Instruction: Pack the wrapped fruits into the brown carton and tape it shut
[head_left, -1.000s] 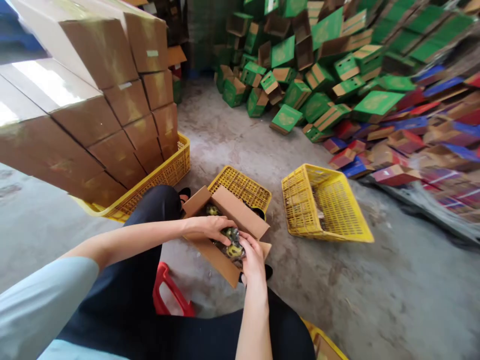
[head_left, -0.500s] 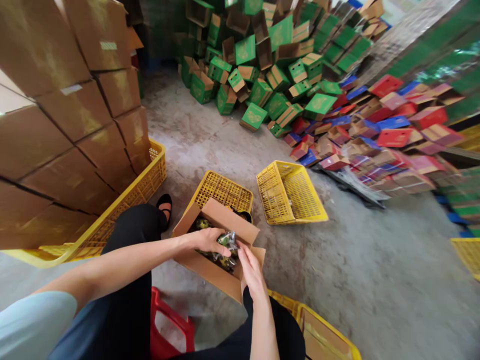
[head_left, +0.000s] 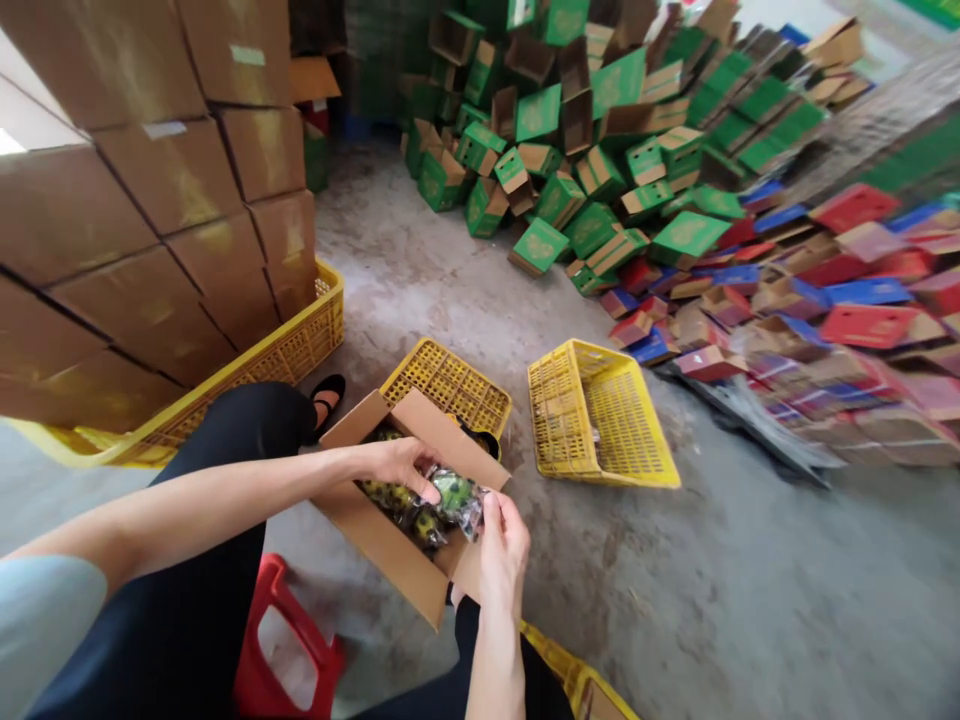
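Though crinkled clear film (head_left: 472, 517) obscures what the rounded green packet (head_left: 452, 490) holds, my half-closed left hand (head_left: 407, 467) grips it, my right hand (head_left: 504, 545) pinches its end, over the open cardboard box (head_left: 385, 547), red plastic stool (head_left: 306, 622) cut off below.

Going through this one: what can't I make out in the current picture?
All in the head view:
Left hand: some fingers hidden behind the held wrapped piece.
Open carton: most of its floor hidden by wrapped pieces inside.
Carton stack: cut off by the left and top edges; white label too small to read.
Red and blue boxes: any printing blurred.
Nearest yellow crate: cut off by the bottom edge.
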